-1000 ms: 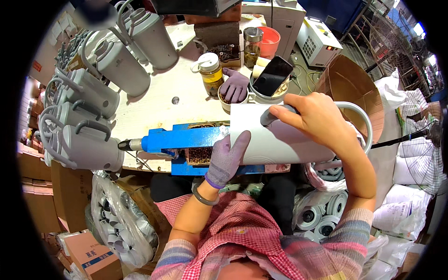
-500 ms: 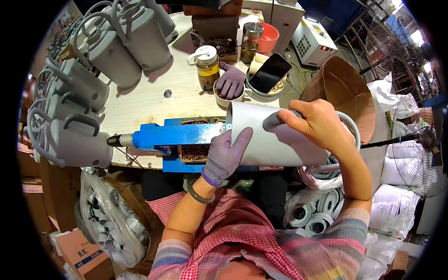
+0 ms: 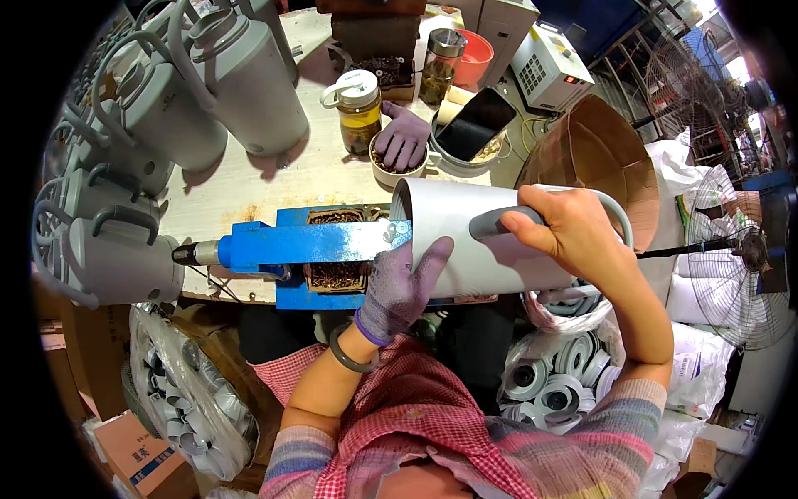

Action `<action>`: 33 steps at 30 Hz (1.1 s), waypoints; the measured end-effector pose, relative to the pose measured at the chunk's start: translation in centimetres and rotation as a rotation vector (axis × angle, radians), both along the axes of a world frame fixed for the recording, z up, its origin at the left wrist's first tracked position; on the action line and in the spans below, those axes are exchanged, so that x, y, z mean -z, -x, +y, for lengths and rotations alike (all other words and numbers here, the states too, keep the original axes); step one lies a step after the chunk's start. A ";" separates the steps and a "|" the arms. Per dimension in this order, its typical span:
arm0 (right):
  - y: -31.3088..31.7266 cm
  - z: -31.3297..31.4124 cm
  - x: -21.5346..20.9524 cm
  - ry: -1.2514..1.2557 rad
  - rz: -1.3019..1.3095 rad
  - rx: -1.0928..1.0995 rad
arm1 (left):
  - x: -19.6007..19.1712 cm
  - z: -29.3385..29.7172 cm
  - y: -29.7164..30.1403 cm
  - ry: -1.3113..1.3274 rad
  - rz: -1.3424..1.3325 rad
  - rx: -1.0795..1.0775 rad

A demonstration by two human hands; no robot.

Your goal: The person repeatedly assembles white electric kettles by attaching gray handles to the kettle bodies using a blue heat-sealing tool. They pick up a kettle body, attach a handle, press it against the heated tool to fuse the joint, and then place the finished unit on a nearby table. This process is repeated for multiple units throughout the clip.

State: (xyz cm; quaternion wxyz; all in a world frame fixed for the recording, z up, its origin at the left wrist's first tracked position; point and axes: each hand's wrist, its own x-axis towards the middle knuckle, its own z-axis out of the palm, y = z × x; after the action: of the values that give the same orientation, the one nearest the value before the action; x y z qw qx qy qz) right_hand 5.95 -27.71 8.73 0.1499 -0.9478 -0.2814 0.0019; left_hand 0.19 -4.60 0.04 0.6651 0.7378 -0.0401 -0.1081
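A grey thermos jug body [image 3: 465,241] lies on its side, its wide open end facing left. The blue arm [image 3: 324,243] of a bench fixture reaches into that opening. My right hand [image 3: 573,229], bare, is closed around the jug's dark grey side handle [image 3: 499,223]. My left hand [image 3: 399,283], in a purple-grey glove, grips the jug at its open rim. Its thumb lies along the outside wall; the other fingers are partly hidden at the opening beside the blue arm. A black-tipped driver [image 3: 195,253] sticks out of the fixture's left end.
Grey jugs [image 3: 249,83] crowd the table's left side. Small trays of screws [image 3: 337,277] sit in the fixture. Behind it are a lidded jar [image 3: 359,112], a cup with a spare glove [image 3: 405,141] and a phone [image 3: 475,125]. A cardboard box [image 3: 594,166] and fan [image 3: 740,249] stand right.
Both hands keep their hold on the jug body, which barely moves against the fixture. The whole view has shifted slightly, so the table things appear farther left.
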 end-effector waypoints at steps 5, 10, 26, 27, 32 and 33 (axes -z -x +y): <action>0.1 0.3 -0.4 0.057 0.011 0.018 | 0.6 0.0 -0.1 0.003 -0.016 0.007; 0.2 0.9 -1.0 0.096 0.030 0.046 | 0.6 -0.2 -0.1 0.107 0.003 -0.003; 1.4 2.3 -1.4 0.169 -0.131 0.111 | 3.3 -1.7 0.5 0.146 -0.101 -0.212; 1.6 2.2 -1.1 0.163 -0.140 0.123 | 3.4 -1.2 0.5 0.163 -0.030 -0.175; 3.1 -2.8 -0.2 -0.014 -0.061 0.331 | 2.3 1.8 3.4 0.402 -0.193 0.281; 3.9 -6.1 0.9 -0.076 -0.073 0.423 | 2.4 3.2 4.5 0.134 -0.255 0.320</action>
State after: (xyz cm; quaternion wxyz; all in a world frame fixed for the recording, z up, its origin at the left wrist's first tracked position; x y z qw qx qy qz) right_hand 2.01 -33.82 7.86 0.1724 -0.9788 -0.0811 -0.0748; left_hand -4.27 -1.43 -2.36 0.6764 0.6840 -0.2478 -0.1151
